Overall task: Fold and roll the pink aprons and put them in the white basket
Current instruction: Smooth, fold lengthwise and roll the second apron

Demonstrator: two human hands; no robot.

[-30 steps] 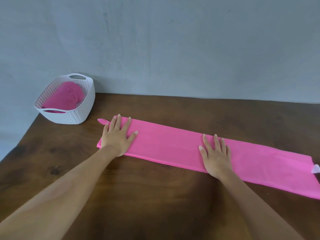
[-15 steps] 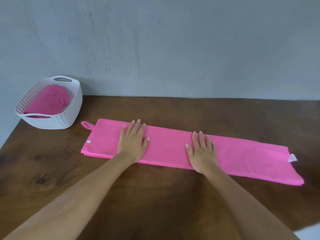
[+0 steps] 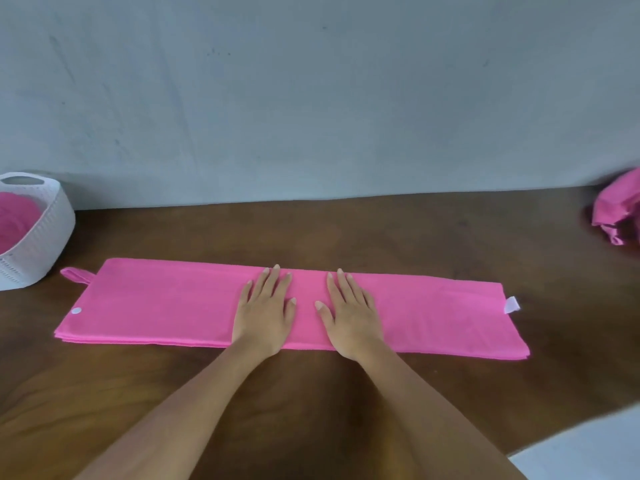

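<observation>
Table (image 3: 311, 410) of dark brown wood is filling the lower half of the frame, and 1 pink apron (image 3: 166, 306) is lying on it as a long, flat, folded strip running across the middle from left to right. Stacked layer edges are showing along the strip's lower left edge. A small pink loop (image 3: 74, 275) is sticking out at its upper left corner, a white snap (image 3: 76, 310) is sitting near the left end, and a white tag (image 3: 512, 304) is poking out at the right end.

The 2 hands are resting palm down at the centre of the strip. The left hand (image 3: 265, 313) is lying flat with straight, slightly spread fingers pointing toward the top of the frame. The right hand (image 3: 351, 317) is lying just beside it in the same way, and the thumbs are pointing toward each other with a narrow band of pink between them. Neither hand is gripping anything; both are lying open against the fabric, with bare forearms reaching up from the bottom of the frame.

The white basket (image 3: 41, 237) is standing at the left edge, partly cut off, apart from the strip, and pink cloth (image 3: 17, 220) is lying inside it. A crumpled pink apron (image 3: 616, 209) is sitting at the right edge of the frame, near the grey wall (image 3: 311, 98) that is filling the upper half.
</observation>
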